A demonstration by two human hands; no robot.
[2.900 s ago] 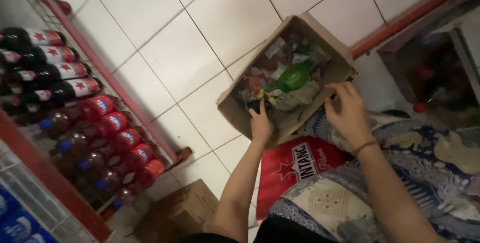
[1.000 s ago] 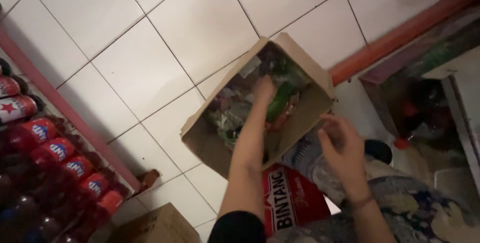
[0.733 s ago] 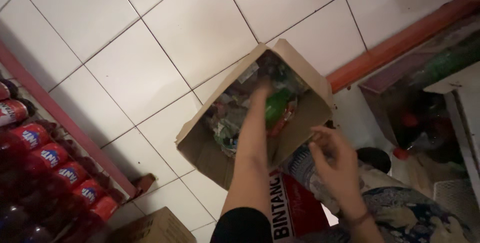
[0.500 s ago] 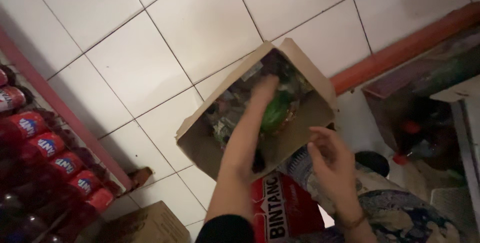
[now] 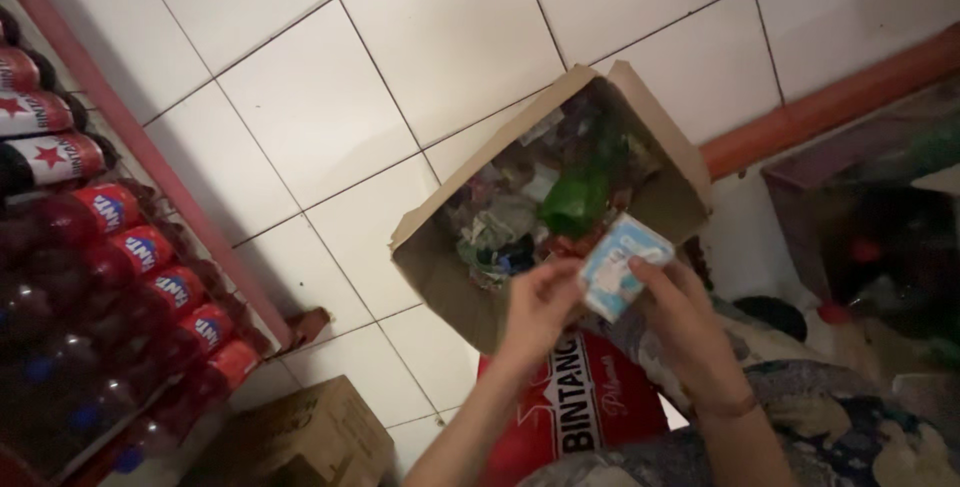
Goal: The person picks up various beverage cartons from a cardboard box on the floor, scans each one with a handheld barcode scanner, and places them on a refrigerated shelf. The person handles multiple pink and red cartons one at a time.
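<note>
An open cardboard box (image 5: 435, 272) stands on the white tiled floor, full of mixed packets and a green wrapper (image 5: 578, 197). Just in front of its near edge, my left hand (image 5: 540, 309) and my right hand (image 5: 680, 322) hold a small light-blue and white packet (image 5: 618, 269) between them. The left hand's fingers pinch the packet's left edge. The right hand's fingers grip it from the right and underneath. Both forearms reach up from the bottom of the view.
A red shelf rail (image 5: 150, 147) runs along the left, with rows of dark bottles with red labels (image 5: 130, 257). A closed brown carton (image 5: 300, 437) sits at the bottom. A red bag (image 5: 580, 412) lies on patterned cloth over my lap. An orange-red ledge (image 5: 830, 107) crosses the right.
My left hand has come out of the box and now holds a light-blue packet together with my right hand, which rose to meet it. The view shifted slightly.
</note>
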